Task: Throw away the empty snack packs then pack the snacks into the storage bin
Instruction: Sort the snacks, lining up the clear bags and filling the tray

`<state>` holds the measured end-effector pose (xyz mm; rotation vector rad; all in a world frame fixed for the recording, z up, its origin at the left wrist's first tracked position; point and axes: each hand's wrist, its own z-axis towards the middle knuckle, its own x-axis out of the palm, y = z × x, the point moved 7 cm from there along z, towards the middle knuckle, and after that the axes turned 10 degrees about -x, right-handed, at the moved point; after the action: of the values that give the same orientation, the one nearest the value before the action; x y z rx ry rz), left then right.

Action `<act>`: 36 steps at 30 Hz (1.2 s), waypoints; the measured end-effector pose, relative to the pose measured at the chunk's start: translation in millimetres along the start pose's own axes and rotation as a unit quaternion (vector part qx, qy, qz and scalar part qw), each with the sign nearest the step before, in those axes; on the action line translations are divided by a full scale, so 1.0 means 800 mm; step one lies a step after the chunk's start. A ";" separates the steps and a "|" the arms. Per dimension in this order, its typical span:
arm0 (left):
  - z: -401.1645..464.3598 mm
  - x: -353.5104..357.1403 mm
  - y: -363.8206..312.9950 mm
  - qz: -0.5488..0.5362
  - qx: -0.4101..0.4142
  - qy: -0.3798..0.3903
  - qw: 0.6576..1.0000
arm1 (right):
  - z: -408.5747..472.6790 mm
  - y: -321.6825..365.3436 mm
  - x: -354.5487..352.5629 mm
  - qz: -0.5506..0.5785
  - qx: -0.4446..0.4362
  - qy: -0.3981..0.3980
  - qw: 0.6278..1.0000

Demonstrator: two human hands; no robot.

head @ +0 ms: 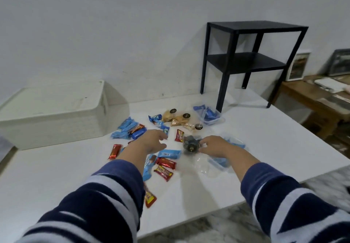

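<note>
My right hand (214,146) pinches what looks like a crinkled clear pack (191,145) mid-frame; my left hand (153,141) hovers, fingers loose. Snacks (164,164) lie scattered, storage bin (56,114) left. Mistaking full for empty risks binning good snacks.
</note>
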<state>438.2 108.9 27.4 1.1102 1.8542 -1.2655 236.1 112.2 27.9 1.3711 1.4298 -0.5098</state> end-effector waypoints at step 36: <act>0.402 0.021 0.013 0.106 -0.081 -0.058 0.989 | 0.407 -0.085 -0.083 0.263 0.075 -0.092 0.958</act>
<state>451.9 -185.8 -101.6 1.0888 1.6709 -1.0177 284.6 -212.2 -57.2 1.7019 0.8394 -0.3843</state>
